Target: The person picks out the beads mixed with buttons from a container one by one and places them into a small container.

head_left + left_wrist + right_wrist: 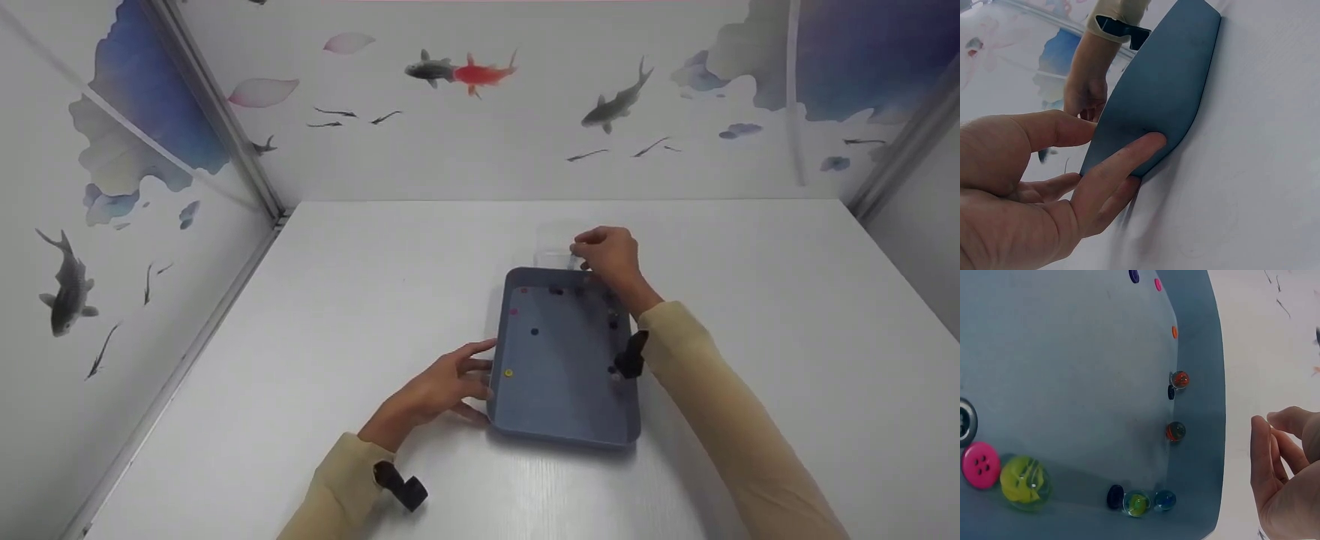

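Observation:
A blue-grey rectangular tray stands on the white table, with buttons and glass marbles inside. My left hand rests its spread fingers against the tray's left outer wall; in the left wrist view one fingertip presses that wall. Beyond the tray's far end, my right hand has thumb and fingers drawn together at the right edge of a clear plastic box, where a pale, see-through sliver shows below them. The right wrist view also has these fingers pinched, outside the tray wall; the clear plastic hardly shows there.
Inside the tray are a pink button, a large yellow-green marble, a blue marble and red marbles, several along the walls. A yellow button lies by the left wall. Printed white panels border the table.

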The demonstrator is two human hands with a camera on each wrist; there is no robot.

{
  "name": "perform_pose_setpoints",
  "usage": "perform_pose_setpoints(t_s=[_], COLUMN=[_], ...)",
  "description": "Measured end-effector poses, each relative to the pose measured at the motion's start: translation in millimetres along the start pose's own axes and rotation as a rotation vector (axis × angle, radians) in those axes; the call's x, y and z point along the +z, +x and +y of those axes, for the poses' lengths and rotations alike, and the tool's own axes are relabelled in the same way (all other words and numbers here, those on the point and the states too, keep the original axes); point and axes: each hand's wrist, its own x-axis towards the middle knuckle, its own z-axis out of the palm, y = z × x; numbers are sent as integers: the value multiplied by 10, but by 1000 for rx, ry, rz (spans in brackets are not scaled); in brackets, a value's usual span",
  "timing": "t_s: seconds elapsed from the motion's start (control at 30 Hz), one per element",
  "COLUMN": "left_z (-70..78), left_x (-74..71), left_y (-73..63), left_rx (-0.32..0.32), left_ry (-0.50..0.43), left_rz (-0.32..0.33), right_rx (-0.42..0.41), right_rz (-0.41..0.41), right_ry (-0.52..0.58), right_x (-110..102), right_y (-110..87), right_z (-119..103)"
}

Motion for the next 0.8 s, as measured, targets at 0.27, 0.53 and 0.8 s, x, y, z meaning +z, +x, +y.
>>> perform_pose_setpoints(t_s=[0.27,0.53,0.8], left_z=[-8,-5,-11], left_x=[-3,-12,-7], left_y=[0,5,10], left_rx=[-4,-4,-2], left_ry=[7,10,-2], left_rz=[-3,1,-5], right_rx=[-6,-1,-32], right_rz=[38,44,33], right_ry=[45,89,127], right_x=[37,79,137], right_y=[-76,-150,-256], right_z=[-1,-19,-45])
